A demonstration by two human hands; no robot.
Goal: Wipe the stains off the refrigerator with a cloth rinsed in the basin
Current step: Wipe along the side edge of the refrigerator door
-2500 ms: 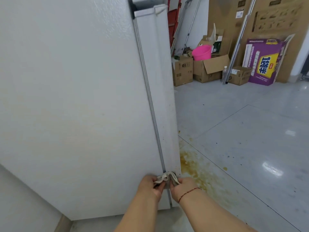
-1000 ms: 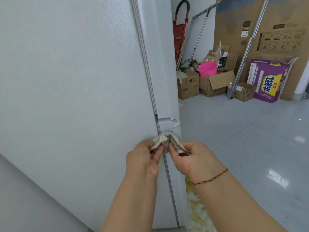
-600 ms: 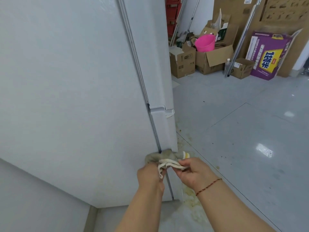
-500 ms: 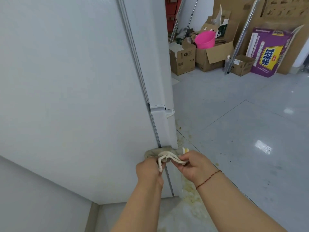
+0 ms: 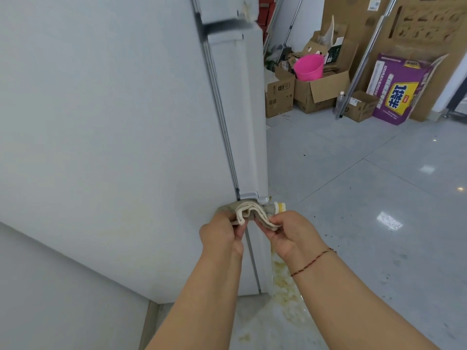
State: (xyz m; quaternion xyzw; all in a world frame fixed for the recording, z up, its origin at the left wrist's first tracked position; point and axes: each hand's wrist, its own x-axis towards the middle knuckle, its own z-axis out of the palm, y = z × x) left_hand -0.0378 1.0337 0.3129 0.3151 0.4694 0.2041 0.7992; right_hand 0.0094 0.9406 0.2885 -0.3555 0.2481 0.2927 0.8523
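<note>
Hands and cloth have shifted along the refrigerator edge — left hand and right hand both pinching it mid-wipe — firm pressure likely needed next.

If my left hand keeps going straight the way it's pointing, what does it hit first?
Most likely the refrigerator. The left hand pinches the cloth and points up toward the corner seam, with the cloth apparently against the white panel, so the cloth would press there first. Depth is hard to judge.
</note>
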